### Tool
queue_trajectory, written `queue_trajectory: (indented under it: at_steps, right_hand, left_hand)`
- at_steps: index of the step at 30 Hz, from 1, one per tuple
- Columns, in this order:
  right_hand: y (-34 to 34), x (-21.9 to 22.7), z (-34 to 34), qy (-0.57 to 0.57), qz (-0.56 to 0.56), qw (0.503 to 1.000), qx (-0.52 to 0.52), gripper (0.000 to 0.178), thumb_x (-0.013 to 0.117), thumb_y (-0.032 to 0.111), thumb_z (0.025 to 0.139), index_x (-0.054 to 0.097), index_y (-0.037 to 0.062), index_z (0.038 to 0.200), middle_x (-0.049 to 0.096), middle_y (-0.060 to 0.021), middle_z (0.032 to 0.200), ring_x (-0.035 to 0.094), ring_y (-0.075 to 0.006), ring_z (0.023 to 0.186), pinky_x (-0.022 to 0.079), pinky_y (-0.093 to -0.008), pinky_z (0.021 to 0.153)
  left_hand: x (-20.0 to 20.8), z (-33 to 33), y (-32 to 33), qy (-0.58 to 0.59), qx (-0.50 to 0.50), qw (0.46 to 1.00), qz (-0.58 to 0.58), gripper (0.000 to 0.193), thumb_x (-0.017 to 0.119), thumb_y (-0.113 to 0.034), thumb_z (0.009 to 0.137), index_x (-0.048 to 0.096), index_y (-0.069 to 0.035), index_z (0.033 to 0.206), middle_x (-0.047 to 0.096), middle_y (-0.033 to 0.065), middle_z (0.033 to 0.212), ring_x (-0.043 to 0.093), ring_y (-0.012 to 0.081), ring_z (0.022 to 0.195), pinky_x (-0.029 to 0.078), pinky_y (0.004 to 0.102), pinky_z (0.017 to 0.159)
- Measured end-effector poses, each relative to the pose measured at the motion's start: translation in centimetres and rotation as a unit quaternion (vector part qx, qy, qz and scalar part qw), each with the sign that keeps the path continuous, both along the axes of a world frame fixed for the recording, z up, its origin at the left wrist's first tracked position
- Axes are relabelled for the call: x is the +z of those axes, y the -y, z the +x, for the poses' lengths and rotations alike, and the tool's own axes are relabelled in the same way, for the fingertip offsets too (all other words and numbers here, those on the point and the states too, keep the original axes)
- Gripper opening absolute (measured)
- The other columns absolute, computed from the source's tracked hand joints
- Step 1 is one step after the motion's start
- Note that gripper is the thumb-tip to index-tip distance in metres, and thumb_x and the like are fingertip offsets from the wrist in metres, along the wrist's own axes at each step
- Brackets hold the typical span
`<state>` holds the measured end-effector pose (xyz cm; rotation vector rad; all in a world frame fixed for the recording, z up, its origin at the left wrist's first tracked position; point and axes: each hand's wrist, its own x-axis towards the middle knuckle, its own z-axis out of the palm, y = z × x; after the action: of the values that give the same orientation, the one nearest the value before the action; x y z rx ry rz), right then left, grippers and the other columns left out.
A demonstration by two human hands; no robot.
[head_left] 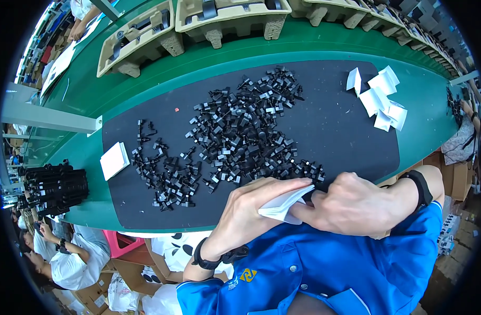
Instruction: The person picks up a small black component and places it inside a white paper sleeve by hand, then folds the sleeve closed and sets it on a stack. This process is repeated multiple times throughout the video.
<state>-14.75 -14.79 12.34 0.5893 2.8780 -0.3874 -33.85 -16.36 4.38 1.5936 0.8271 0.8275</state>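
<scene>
My left hand (251, 206) is closed on a small bundle of folded white paper sheets (283, 203) near the mat's front edge. My right hand (350, 205) is curled with its fingertips pinching the paper's right side; part of the paper is hidden there. Just beyond my hands, a big heap of small black plastic clip-like parts (246, 131) covers the middle of the dark mat (335, 121). To its left lies a smaller cluster of the same parts (172, 181). A neat white paper stack (114, 161) sits at the mat's left edge, and several folded white papers (376, 100) lie at the far right.
Along the far side of the green table stand moulded pulp trays (230, 26) with black items. A pale metal post (51, 113) juts in from the left, above stacked black parts (54, 188). Other people are at the left (78, 257) and right (461, 139).
</scene>
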Motion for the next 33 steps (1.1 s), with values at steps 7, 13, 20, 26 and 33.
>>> queue_trajectory:
  at_steps: [7, 13, 20, 26, 33]
  right_hand:
    - [-1.7, 0.1, 0.0, 0.005, 0.016, 1.000, -0.010, 0.029, 0.058, 0.011, 0.072, 0.056, -0.0060, 0.095, 0.052, -0.0059, 0.049, 0.056, -0.0192, 0.041, 0.042, -0.0314, 0.035]
    - [-1.9, 0.6, 0.5, -0.083, -0.015, 0.995, -0.056, 0.026, 0.069, 0.017, 0.075, 0.058, 0.0027, 0.095, 0.056, -0.0056, 0.058, 0.055, -0.0187, 0.046, 0.041, -0.0296, 0.038]
    - [-1.9, -3.7, 1.7, -0.440, -0.068, 0.875, -0.190, 0.036, 0.080, 0.010, 0.064, 0.066, 0.0039, 0.097, 0.059, -0.0031, 0.069, 0.055, -0.0146, 0.063, 0.041, -0.0249, 0.047]
    - [-1.7, -4.8, 3.4, -0.458, -0.057, 0.871, -0.168, 0.027, 0.076, 0.009, 0.066, 0.071, 0.0046, 0.092, 0.062, -0.0038, 0.079, 0.052, -0.0122, 0.065, 0.040, -0.0223, 0.046]
    - [-3.9, -4.8, 4.7, -0.307, 0.291, 0.905, 0.035, 0.028, 0.068, 0.011, 0.067, 0.070, 0.0065, 0.095, 0.063, -0.0042, 0.089, 0.049, -0.0118, 0.064, 0.040, -0.0202, 0.044]
  left_hand:
    - [0.0, 0.4, -0.5, 0.020, 0.095, 0.994, 0.047, 0.062, 0.073, 0.006, 0.062, 0.056, -0.002, 0.121, 0.067, 0.0097, 0.100, 0.065, 0.0159, 0.088, 0.051, 0.0280, 0.079]
    - [-0.7, 0.0, 1.0, 0.058, 0.187, 0.980, 0.036, 0.066, 0.073, 0.006, 0.068, 0.047, 0.001, 0.129, 0.069, 0.0117, 0.094, 0.066, 0.0153, 0.086, 0.052, 0.0256, 0.077]
    - [1.3, 0.1, 1.5, 0.140, 0.162, 0.972, -0.096, 0.065, 0.068, 0.008, 0.074, 0.040, 0.005, 0.132, 0.069, 0.0129, 0.093, 0.066, 0.0153, 0.085, 0.052, 0.0266, 0.077]
    - [1.0, 1.2, 1.0, 0.187, 0.159, 0.953, -0.178, 0.057, 0.062, 0.007, 0.079, 0.039, 0.007, 0.131, 0.065, 0.0179, 0.104, 0.065, 0.0179, 0.090, 0.053, 0.0274, 0.079]
    - [0.1, 1.1, -1.2, 0.258, 0.095, 0.908, -0.317, 0.047, 0.055, 0.005, 0.085, 0.040, 0.010, 0.129, 0.057, 0.0216, 0.117, 0.063, 0.0236, 0.098, 0.056, 0.0337, 0.078]
